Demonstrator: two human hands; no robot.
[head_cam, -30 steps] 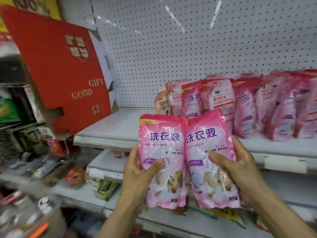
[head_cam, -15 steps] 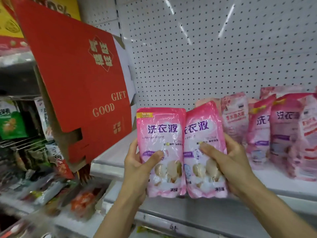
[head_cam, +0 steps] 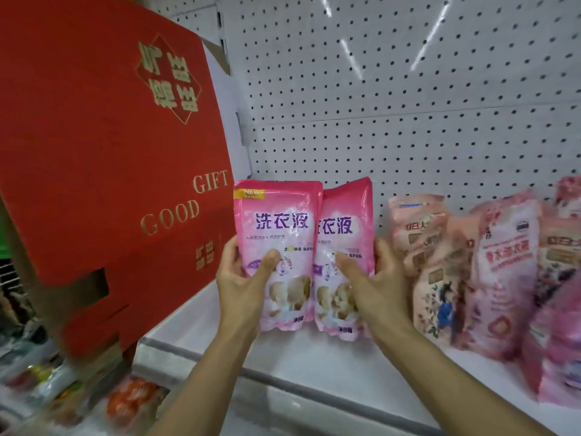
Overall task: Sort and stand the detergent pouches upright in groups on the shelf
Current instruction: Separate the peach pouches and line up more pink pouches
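Note:
Two matching pink detergent pouches stand upright side by side over the white shelf [head_cam: 314, 366], near its left end. My left hand [head_cam: 242, 284] grips the left pouch [head_cam: 279, 234], thumb across its front. My right hand [head_cam: 374, 284] grips the right pouch [head_cam: 345, 228], whose left edge sits behind the first one. Their bottoms are at or just above the shelf surface; I cannot tell if they touch it. A row of other pink pouches [head_cam: 490, 272] stands to the right.
A large red gift box [head_cam: 103, 158] leans at the shelf's left end, close to my left hand. White pegboard [head_cam: 393, 105] backs the shelf. Lower shelves at bottom left hold blurred packaged goods [head_cam: 132, 401].
Both hands have carried the two pouches up and forward from below the shelf edge onto the shelf's left part. The view has moved closer and leftward.

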